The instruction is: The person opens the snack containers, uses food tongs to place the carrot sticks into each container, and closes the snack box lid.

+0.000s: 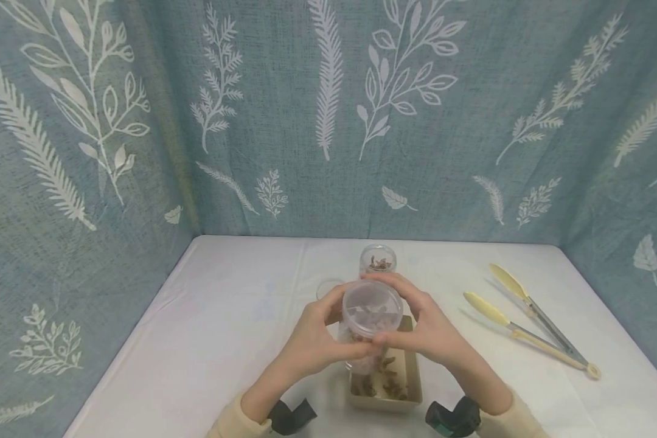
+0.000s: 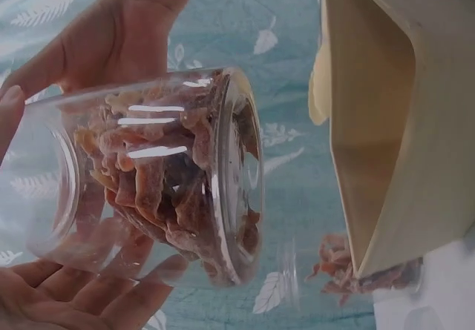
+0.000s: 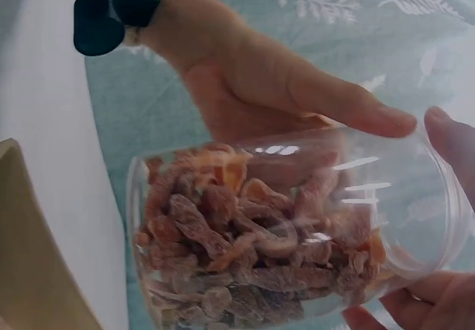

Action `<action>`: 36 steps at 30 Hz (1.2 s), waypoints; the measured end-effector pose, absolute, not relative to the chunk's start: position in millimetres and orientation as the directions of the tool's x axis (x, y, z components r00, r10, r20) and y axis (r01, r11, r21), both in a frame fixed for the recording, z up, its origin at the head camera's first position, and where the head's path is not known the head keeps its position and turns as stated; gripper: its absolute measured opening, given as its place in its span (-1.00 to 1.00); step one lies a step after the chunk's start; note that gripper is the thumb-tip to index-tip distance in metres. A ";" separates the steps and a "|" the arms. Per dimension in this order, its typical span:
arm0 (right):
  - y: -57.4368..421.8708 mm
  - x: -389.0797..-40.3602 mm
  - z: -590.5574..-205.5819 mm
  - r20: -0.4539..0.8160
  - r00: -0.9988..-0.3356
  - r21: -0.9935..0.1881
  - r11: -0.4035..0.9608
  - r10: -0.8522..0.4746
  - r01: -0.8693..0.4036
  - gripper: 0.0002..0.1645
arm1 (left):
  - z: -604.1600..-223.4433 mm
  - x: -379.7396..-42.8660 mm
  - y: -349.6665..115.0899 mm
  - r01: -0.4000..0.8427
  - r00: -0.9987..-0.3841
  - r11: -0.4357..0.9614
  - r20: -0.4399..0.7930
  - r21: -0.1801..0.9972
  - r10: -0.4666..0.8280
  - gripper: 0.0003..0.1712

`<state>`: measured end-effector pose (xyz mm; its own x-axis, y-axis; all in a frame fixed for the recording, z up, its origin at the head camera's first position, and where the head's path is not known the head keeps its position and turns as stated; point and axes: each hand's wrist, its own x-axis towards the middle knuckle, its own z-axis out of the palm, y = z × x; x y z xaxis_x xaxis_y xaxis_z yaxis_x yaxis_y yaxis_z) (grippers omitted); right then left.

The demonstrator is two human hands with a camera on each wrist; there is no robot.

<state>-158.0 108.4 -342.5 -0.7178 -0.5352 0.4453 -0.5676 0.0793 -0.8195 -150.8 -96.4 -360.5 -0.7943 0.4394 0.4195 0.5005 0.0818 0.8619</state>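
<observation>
Both hands hold a clear plastic jar [image 1: 372, 304] above a tan box [image 1: 385, 403]. My left hand [image 1: 317, 340] grips the jar's left side, and my right hand [image 1: 435, 328] grips its right side, thumbs at the front near the top. A cloudy round lid seems to cover the jar's top. Through the jar wall [image 3: 252, 233] show reddish-brown dried strips, heaped in its lower part. More brown pieces [image 1: 391, 386] lie inside the box, partly hidden behind the jar and hands.
Behind the hands stands a second clear jar [image 1: 378, 258] with some dried strips in it. A clear round outline [image 1: 328, 287], perhaps a lid, lies left of it. Tongs [image 1: 542, 328] with yellow tips lie spread on the white table at right. A patterned curtain [image 1: 285, 121] encloses the table.
</observation>
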 end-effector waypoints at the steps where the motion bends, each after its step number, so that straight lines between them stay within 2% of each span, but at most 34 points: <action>1: 107.9 -158.1 -342.8 0.447 -0.723 -0.816 0.090 -0.526 -0.570 -0.14 | -360.4 -150.7 -96.3 0.508 -0.795 0.093 0.425 0.856 0.432 -0.17; 8: 105.1 -159.5 -346.8 0.400 -0.781 -0.830 0.172 -0.480 -0.531 -0.14 | -360.1 -154.1 -98.2 0.525 -0.804 0.155 0.428 0.837 0.413 -0.17; 16: 102.7 -163.1 -353.3 0.344 -0.842 -0.821 0.302 -0.416 -0.485 -0.13 | -361.4 -163.5 -105.3 0.492 -0.856 0.305 0.391 0.815 0.337 -0.15; 21: 99.9 -173.7 -354.6 0.385 -0.828 -0.764 0.363 -0.408 -0.534 -0.12 | -366.4 -174.0 -108.7 0.475 -0.876 0.369 0.387 0.799 0.289 -0.14; 26: 99.4 -189.5 -354.6 0.420 -0.800 -0.697 0.412 -0.429 -0.587 -0.16 | -374.1 -185.1 -115.8 0.426 -0.902 0.359 0.359 0.830 0.240 -0.15; 36: 123.1 -226.2 -359.9 0.365 -0.802 -0.670 0.464 -0.473 -0.579 -0.22 | -389.3 -207.5 -142.5 0.323 -0.946 0.345 0.295 0.881 0.133 -0.11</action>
